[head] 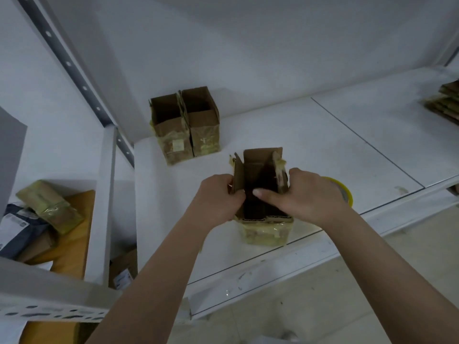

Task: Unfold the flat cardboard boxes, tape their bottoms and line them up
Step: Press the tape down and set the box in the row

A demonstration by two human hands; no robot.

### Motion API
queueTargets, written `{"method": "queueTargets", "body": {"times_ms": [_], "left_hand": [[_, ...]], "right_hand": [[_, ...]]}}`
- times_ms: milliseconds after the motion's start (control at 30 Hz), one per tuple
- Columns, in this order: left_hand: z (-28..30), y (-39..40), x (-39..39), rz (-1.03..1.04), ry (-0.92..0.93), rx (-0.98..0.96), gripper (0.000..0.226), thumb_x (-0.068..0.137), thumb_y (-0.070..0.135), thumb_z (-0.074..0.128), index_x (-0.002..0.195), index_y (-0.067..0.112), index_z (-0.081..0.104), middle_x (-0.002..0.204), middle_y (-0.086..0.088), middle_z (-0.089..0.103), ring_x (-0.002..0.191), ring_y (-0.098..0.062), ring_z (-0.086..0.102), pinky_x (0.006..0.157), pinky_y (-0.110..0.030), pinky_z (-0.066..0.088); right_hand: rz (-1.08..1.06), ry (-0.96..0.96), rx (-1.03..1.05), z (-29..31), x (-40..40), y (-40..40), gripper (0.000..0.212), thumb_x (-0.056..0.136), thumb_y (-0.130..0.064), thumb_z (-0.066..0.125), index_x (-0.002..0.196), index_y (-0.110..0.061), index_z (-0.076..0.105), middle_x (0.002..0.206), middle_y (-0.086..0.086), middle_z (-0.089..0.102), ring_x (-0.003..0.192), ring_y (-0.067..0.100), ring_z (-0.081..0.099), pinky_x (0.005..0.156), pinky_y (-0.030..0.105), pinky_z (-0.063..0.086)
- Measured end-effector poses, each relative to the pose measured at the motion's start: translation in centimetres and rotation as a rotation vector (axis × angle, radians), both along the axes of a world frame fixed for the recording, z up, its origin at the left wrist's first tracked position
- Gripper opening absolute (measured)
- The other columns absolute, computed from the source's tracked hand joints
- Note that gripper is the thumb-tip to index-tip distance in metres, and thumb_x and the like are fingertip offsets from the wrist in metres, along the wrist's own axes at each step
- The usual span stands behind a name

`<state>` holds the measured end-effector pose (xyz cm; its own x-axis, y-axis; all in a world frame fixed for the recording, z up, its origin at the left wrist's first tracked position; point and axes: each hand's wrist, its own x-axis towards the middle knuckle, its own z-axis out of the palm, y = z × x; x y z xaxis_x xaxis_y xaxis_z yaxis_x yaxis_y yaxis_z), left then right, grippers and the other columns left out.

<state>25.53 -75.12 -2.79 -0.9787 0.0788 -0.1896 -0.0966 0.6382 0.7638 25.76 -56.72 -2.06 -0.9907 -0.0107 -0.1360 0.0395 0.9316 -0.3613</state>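
- The cardboard box (260,194) in hand stands upright near the front edge of the white shelf (323,135), its open mouth facing up and its top flaps raised; its long axis runs vertically, and yellowish tape wraps its lower part.
- The left hand (218,194) comes in from below and grips the box's left wall, fingers curled over the rim and tucked into the opening.
- The right hand (305,194) holds the right wall the same way, with its thumb laid across the near side of the mouth, pointing left toward the other hand.
- So the box sits squarely between the two hands, both forearms reaching up and inward to meet at it.
- Just behind the right hand, a roll of yellow tape (344,192) lies on the shelf, mostly hidden by the wrist.
- Farther back on the left, two finished boxes (186,125) stand side by side, touching, open tops up, close to the wall.
- At the far right edge, a stack of flat cardboard (445,103) lies on the shelf, partly cut off from view.
- On the neighbouring lower shelf to the left lie taped parcels (49,207) and a dark mailer bag (19,227).
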Motion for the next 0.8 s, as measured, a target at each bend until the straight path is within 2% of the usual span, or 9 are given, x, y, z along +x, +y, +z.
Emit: {"method": "queueTargets", "body": {"times_ms": [100, 167, 233, 367, 467, 533, 600, 700, 800], "left_hand": [[-0.7, -0.2, -0.1, 0.016, 0.044, -0.016, 0.016, 0.087, 0.015, 0.055, 0.083, 0.002, 0.063, 0.075, -0.01, 0.064, 0.068, -0.023, 0.067, 0.066, -0.037, 0.06], [-1.4, -0.4, -0.2, 0.038, 0.084, -0.045, 0.017, 0.086, 0.015, 0.055, 0.072, 0.007, 0.057, 0.065, -0.002, 0.058, 0.058, -0.014, 0.06, 0.052, -0.019, 0.052], [-1.8, -0.3, -0.5, 0.056, 0.12, -0.07, 0.022, 0.087, 0.016, 0.055, 0.066, 0.012, 0.052, 0.061, 0.002, 0.052, 0.054, -0.01, 0.052, 0.043, -0.014, 0.039], [-1.8, 0.0, -1.9, 0.081, 0.171, -0.093, 0.023, 0.09, 0.018, 0.055, 0.067, 0.014, 0.051, 0.062, 0.003, 0.051, 0.055, -0.008, 0.049, 0.044, -0.009, 0.037], [-1.2, 0.1, -3.3, 0.101, 0.158, -0.026, 0.022, 0.095, 0.027, 0.056, 0.076, 0.015, 0.058, 0.068, 0.003, 0.058, 0.058, -0.005, 0.058, 0.053, -0.009, 0.046], [-0.7, -0.1, -4.1, 0.125, 0.141, 0.035, 0.029, 0.096, 0.044, 0.054, 0.096, 0.018, 0.066, 0.08, 0.004, 0.068, 0.075, -0.009, 0.068, 0.076, -0.031, 0.058], [0.0, -0.9, -5.1, 0.178, 0.175, -0.015, 0.047, 0.093, 0.056, 0.049, 0.115, 0.018, 0.064, 0.097, 0.004, 0.072, 0.093, -0.016, 0.068, 0.089, -0.039, 0.053], [1.0, -2.8, -6.6, 0.259, 0.241, -0.194, 0.045, 0.094, 0.055, 0.05, 0.12, 0.02, 0.062, 0.11, 0.005, 0.067, 0.099, -0.013, 0.061, 0.085, -0.029, 0.045], [1.4, -4.4, -7.5, 0.286, 0.287, -0.325, 0.028, 0.097, 0.041, 0.053, 0.112, 0.019, 0.063, 0.105, 0.002, 0.065, 0.096, -0.016, 0.061, 0.077, -0.027, 0.04]], "right_hand": [[0.02, -0.075, 0.037, -0.1, 1.0, 0.4, 0.047, 0.085, -0.059, 0.058, 0.085, -0.014, 0.044, 0.072, -0.004, 0.053, 0.075, 0.021, 0.061, 0.059, 0.032, 0.042], [-0.024, -0.086, -0.079, -0.2, 1.4, 0.7, 0.029, 0.092, -0.037, 0.053, 0.084, -0.009, 0.052, 0.065, 0.0, 0.066, 0.064, 0.018, 0.069, 0.062, 0.031, 0.051], [-0.066, -0.049, -0.161, -0.1, 1.4, 0.8, 0.02, 0.093, -0.024, 0.049, 0.083, -0.009, 0.056, 0.059, 0.004, 0.069, 0.053, 0.015, 0.069, 0.061, 0.03, 0.054], [-0.031, -0.007, -0.119, 0.1, -0.5, 0.7, 0.022, 0.09, -0.029, 0.064, 0.095, -0.009, 0.056, 0.087, 0.01, 0.068, 0.079, 0.03, 0.069, 0.077, 0.04, 0.056], [-0.018, 0.057, -0.082, 0.3, -2.8, 1.2, 0.009, 0.087, -0.019, 0.061, 0.088, -0.011, 0.056, 0.083, 0.01, 0.068, 0.081, 0.031, 0.065, 0.075, 0.04, 0.054], [-0.041, 0.132, -0.074, 0.5, -4.9, 2.0, 0.004, 0.086, -0.015, 0.057, 0.086, -0.011, 0.056, 0.081, 0.011, 0.067, 0.078, 0.032, 0.064, 0.072, 0.039, 0.053], [-0.058, 0.154, -0.069, 0.4, -7.2, 2.5, 0.005, 0.086, -0.014, 0.056, 0.089, -0.01, 0.056, 0.081, 0.012, 0.067, 0.08, 0.033, 0.063, 0.069, 0.037, 0.052], [-0.071, 0.111, -0.067, -0.3, -10.5, 3.0, 0.006, 0.087, -0.014, 0.054, 0.087, -0.009, 0.057, 0.08, 0.012, 0.069, 0.078, 0.031, 0.064, 0.065, 0.032, 0.051], [-0.064, 0.166, -0.125, -0.8, -13.8, 3.1, 0.011, 0.09, -0.015, 0.052, 0.087, -0.006, 0.057, 0.077, 0.013, 0.067, 0.071, 0.03, 0.066, 0.068, 0.035, 0.055]]}}
